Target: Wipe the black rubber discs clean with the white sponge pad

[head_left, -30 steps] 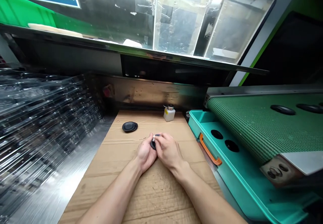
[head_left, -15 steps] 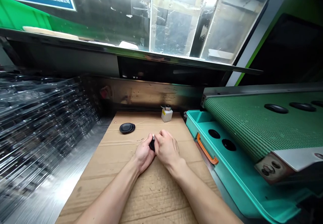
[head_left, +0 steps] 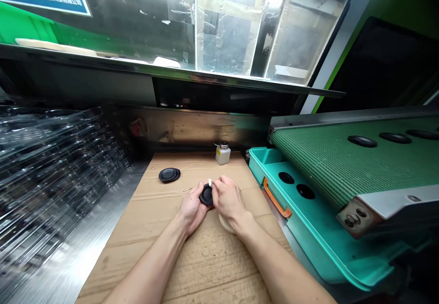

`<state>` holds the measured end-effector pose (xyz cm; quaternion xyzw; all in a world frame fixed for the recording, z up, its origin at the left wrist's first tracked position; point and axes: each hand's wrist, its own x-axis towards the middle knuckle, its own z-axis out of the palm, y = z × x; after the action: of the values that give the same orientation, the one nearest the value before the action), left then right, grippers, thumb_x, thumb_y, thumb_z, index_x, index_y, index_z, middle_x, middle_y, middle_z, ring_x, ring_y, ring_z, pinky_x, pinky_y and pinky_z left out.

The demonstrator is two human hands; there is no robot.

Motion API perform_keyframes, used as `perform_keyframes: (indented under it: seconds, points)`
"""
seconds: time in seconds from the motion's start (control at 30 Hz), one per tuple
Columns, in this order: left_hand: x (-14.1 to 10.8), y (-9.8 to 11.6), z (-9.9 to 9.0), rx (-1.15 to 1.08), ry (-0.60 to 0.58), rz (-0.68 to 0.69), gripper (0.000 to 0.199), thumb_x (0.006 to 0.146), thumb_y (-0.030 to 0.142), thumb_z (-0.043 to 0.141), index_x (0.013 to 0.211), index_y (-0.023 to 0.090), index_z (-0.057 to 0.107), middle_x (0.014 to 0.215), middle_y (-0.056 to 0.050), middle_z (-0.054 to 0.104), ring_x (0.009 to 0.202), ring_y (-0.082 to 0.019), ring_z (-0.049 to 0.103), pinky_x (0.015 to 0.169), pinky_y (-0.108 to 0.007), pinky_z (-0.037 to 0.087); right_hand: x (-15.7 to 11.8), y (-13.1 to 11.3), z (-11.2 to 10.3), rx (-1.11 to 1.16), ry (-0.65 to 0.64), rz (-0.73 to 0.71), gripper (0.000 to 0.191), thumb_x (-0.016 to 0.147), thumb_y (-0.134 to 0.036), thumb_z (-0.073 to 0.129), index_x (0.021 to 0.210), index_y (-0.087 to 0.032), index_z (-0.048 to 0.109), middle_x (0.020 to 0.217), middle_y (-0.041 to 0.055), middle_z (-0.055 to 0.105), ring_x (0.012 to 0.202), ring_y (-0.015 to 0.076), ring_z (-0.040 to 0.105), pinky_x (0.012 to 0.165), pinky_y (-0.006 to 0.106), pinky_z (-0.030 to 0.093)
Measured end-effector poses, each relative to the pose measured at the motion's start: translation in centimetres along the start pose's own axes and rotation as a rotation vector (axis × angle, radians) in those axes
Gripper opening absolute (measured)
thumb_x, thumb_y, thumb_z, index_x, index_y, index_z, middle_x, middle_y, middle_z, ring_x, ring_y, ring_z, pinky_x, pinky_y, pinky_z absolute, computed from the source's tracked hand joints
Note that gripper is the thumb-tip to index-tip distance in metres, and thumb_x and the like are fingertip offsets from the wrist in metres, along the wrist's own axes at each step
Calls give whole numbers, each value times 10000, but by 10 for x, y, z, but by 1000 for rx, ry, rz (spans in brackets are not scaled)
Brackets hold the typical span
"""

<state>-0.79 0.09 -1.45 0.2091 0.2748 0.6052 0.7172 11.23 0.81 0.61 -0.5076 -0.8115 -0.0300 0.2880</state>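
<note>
Over the middle of the cardboard sheet [head_left: 164, 231], my left hand [head_left: 192, 209] grips a round black disc [head_left: 206, 195] by its left side. My right hand [head_left: 229, 199] is closed at the disc's right edge, pinching a small white piece [head_left: 210, 182] that sticks out above its fingertips. A cream-coloured thing shows partly below my right hand; I cannot make out what it is. Several black discs [head_left: 169, 174] lie stacked or overlapping at the left of the sheet. A small white bottle [head_left: 222, 153] with a metal top stands near its back edge.
At the right, a teal bin [head_left: 325, 249] with an orange handle [head_left: 277, 198] holds black discs. Beside and above it runs a green conveyor belt [head_left: 318, 162] bearing several black discs. Stacked clear trays [head_left: 58, 171] stand at the left. A metal ledge [head_left: 206, 78] crosses the back.
The disc between my hands has turned so its flat face shows. The white piece stands out more clearly. The whole view has shifted slightly, and the discs on the belt appear further left.
</note>
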Motion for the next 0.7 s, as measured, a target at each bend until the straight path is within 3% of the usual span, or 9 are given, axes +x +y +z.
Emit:
perform_keyframes:
  seconds: [0.23, 0.47, 0.63, 0.7]
  points:
    - [-2, 3, 3, -35, 27, 51, 212, 934, 189, 464, 912, 98, 654, 970, -131, 695, 934, -197, 660, 876, -329, 533, -4, -8, 1, -31, -4, 19, 233, 967, -267, 388, 973, -217, 615, 926, 42, 586, 863, 159, 534, 762, 246, 376]
    - [-2, 7, 0, -49, 66, 36, 240, 937, 215, 453, 957, 81, 651, 1067, -177, 679, 985, -241, 658, 912, -400, 526, -12, -15, 2, -66, -79, 96, 211, 940, -263, 422, 969, -198, 621, 948, 52, 618, 808, 162, 564, 702, 256, 379]
    - [0, 3, 0, -67, 14, 66, 207, 918, 198, 490, 971, 102, 666, 1059, -137, 690, 1016, -214, 648, 972, -353, 489, -4, -19, 9, 27, 5, 100, 225, 944, -257, 406, 1002, -196, 614, 956, 56, 622, 844, 167, 573, 728, 252, 399]
    - [0, 4, -1, -57, 41, 57, 213, 918, 210, 490, 985, 108, 665, 1078, -138, 687, 1024, -216, 647, 975, -357, 484, -2, -19, 10, 119, -22, 42, 199, 932, -250, 427, 962, -207, 619, 957, 42, 627, 856, 156, 580, 738, 238, 405]
